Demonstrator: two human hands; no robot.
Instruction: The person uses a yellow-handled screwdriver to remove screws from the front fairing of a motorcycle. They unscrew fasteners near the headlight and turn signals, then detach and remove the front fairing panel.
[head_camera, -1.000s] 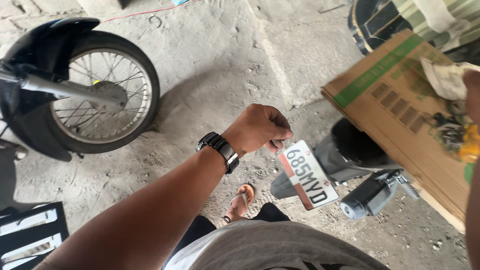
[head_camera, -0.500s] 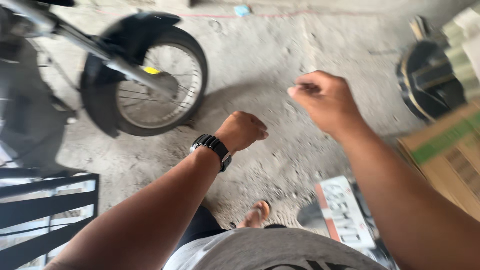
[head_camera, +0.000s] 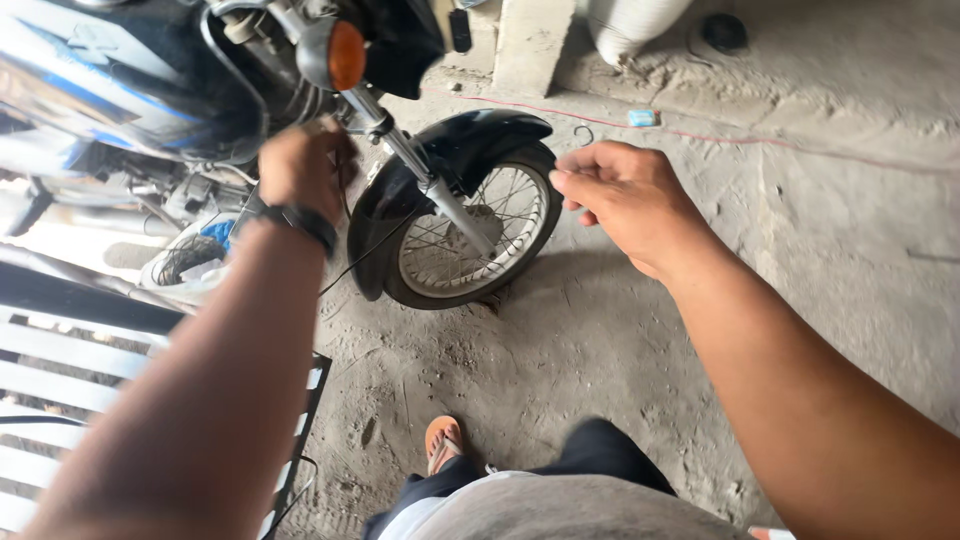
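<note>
Closest to me, I am seeing my dark trouser leg and my foot in an orange sandal on the dusty concrete floor. A black metal rack is lying low on my left.

My left hand is reaching up and away to the left. It is curled and right against the motorcycle, just under the orange turn light and beside the top of the silver fork. I cannot tell if it is gripping anything there. A black watch is sitting on that wrist.

My right hand is hanging in the air, fingers loosely bent with thumb and finger close together. I cannot tell if something small is pinched there. It is just to the right of the front wheel, not touching it.

The fork is running slanted, from upper left down to the wheel at lower right. My left hand is the nearer one to the bike.

Compared with half a second ago, the bike is looking much closer and bigger, and my left hand is now up by the fork instead of hanging over bare floor. The number plate and the cardboard box are no longer showing.
</note>
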